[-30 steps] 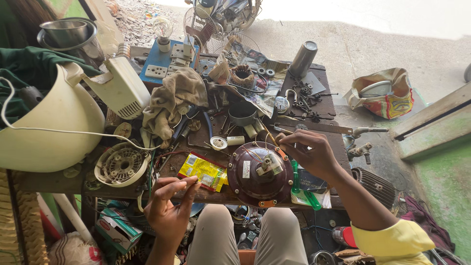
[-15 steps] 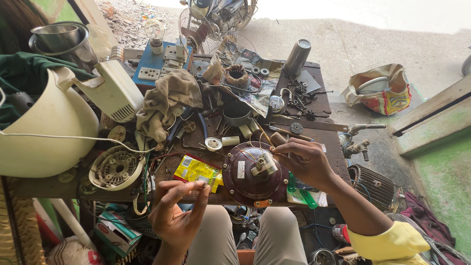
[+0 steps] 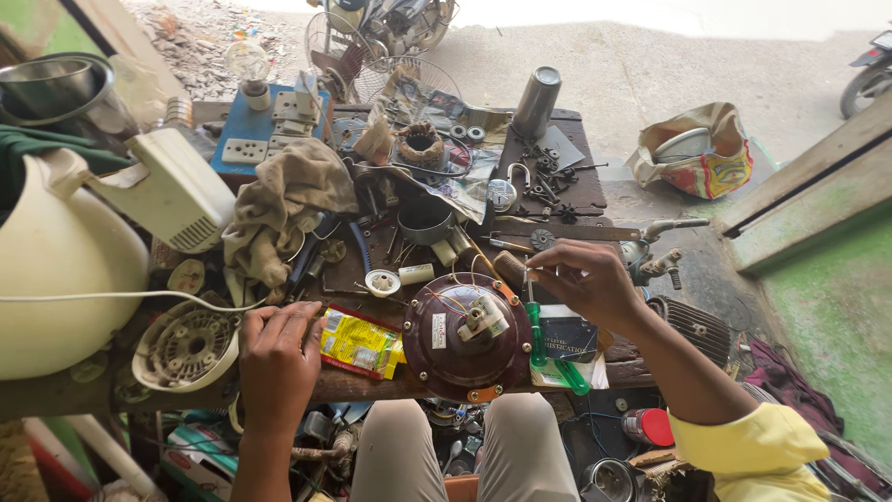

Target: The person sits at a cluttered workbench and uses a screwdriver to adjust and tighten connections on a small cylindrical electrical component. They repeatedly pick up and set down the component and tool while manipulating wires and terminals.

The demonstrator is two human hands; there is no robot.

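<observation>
my right hand is raised over the far right edge of the maroon domed motor housing, thumb and forefinger pinched shut on the thin shaft of a green-handled screwdriver; the shaft runs up into my fingertips and the green handle hangs below the grip, beside the housing rim. a second green-handled screwdriver lies just below that one on the bench edge. my left hand rests palm down on the near edge of the wooden workbench, fingers loosely curled, holding nothing that i can make out. just right of that hand lies a yellow foil packet, touching the housing's left side. just left of it sits a white slotted fan motor cover. a white terminal block with coloured wires sits on top of the housing, left of my right grip. beyond my left hand lies a crumpled tan rag.
</observation>
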